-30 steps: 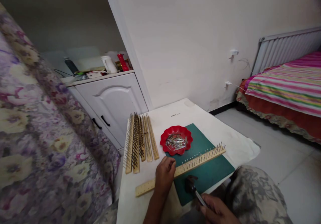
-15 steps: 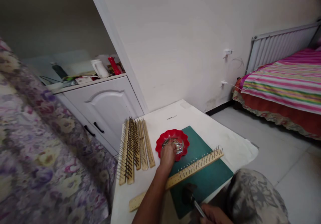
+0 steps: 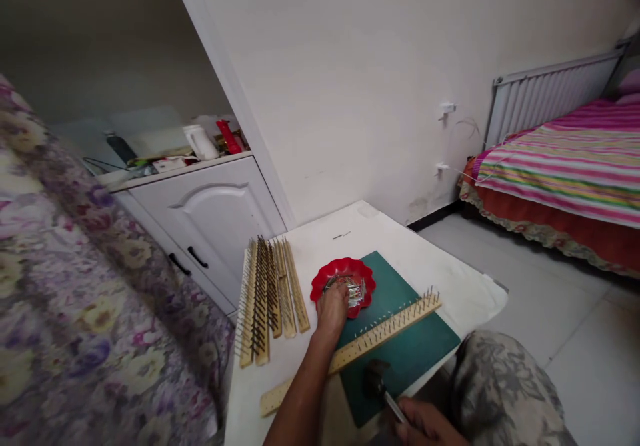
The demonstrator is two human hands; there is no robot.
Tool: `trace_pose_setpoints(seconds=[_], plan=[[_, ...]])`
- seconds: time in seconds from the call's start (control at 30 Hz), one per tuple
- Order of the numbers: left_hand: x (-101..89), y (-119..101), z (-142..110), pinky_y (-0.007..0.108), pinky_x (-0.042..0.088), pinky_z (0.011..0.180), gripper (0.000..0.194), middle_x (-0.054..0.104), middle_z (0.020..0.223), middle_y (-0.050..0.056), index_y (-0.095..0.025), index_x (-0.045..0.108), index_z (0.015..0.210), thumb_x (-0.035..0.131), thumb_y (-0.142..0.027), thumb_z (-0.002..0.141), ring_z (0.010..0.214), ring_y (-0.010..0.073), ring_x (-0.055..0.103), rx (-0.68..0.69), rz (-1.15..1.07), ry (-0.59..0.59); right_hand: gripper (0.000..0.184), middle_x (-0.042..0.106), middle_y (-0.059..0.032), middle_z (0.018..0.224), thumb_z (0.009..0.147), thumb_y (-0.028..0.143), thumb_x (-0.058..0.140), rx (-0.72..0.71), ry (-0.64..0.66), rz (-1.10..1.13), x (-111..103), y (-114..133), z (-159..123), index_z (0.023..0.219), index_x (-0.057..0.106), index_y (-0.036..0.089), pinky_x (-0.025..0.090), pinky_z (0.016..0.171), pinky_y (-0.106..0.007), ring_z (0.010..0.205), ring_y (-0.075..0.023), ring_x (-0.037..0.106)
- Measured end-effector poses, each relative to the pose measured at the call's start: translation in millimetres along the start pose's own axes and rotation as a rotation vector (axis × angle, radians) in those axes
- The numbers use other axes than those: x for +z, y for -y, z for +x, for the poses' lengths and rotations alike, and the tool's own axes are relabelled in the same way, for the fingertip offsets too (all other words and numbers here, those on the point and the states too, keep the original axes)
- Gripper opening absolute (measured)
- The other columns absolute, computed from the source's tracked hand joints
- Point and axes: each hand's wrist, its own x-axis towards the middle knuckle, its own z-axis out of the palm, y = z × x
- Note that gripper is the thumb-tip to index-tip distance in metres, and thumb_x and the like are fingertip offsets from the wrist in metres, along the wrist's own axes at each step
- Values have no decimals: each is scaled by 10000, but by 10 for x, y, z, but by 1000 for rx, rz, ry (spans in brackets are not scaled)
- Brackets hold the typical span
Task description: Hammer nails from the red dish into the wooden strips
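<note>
My left hand [image 3: 333, 307] reaches into a scalloped red bowl [image 3: 369, 274], its fingers bent down among loose silvery nails [image 3: 356, 291]. The fingertips are hidden, so what they pinch, if anything, does not show. Below it, a long wooden strip [image 3: 345, 357] lies slantwise across a green mat [image 3: 425, 346]; upright nails stand along its right part, and bare holes mark its left part. My left forearm covers some of the strip. At the bottom, my right hand [image 3: 423, 423] is closed around the handle of a hammer [image 3: 383, 389], whose dark head is over the mat's near side.
Several nail-studded wooden strips [image 3: 260, 299] lie side by side on the left of the white table [image 3: 400, 239]. Two thin dark pieces [image 3: 341, 236] lie near the back. A cabinet [image 3: 215, 213], a floral curtain [image 3: 125, 339], and a bed [image 3: 565, 173] surround the table.
My left hand stays in the red bowl with little movement. The hammer in my right hand has barely shifted, and the whole view has moved slightly.
</note>
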Motion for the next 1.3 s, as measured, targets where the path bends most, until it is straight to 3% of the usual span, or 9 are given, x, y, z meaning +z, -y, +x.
trace_pose_setpoints(seconds=[0.13, 0.3, 0.53, 0.9, 1.3], plan=[[-94, 20, -207, 250, 385, 703, 200, 625, 887, 45, -185, 613, 876, 419, -170, 832, 816, 164, 559, 19, -45, -72, 488, 388, 44, 598, 727, 662, 501, 59, -15, 45, 69, 71, -39, 712, 523, 175, 252, 415, -179, 496, -85, 317], [-108, 171, -667, 244, 400, 699, 200, 600, 831, 26, -194, 592, 832, 393, -191, 847, 777, 150, 554, -27, -224, -227, 483, 348, 91, 532, 717, 673, 508, 109, -37, 133, 142, 130, -89, 719, 470, 191, 177, 358, -172, 393, -49, 249], [-57, 165, -1217, 253, 416, 683, 174, 565, 773, 20, -193, 575, 783, 405, -190, 822, 747, 154, 553, -81, -306, -180, 461, 339, 128, 409, 741, 665, 480, 141, -35, 104, 168, 235, -115, 695, 417, 210, 123, 319, -181, 284, -40, 230], [-34, 84, -1226, 246, 396, 663, 182, 528, 760, 22, -194, 544, 737, 386, -131, 804, 731, 151, 535, -13, -170, -104, 481, 373, 126, 419, 723, 688, 481, 144, -27, 125, 188, 284, -116, 673, 404, 216, 145, 311, -180, 272, -32, 246], [-129, -16, -1090, 247, 362, 683, 176, 515, 787, 19, -197, 505, 742, 379, -90, 803, 770, 151, 514, 2, -18, -3, 466, 391, 121, 411, 739, 670, 479, 148, -36, 88, 176, 201, -112, 689, 424, 210, 155, 314, -180, 277, -41, 257]])
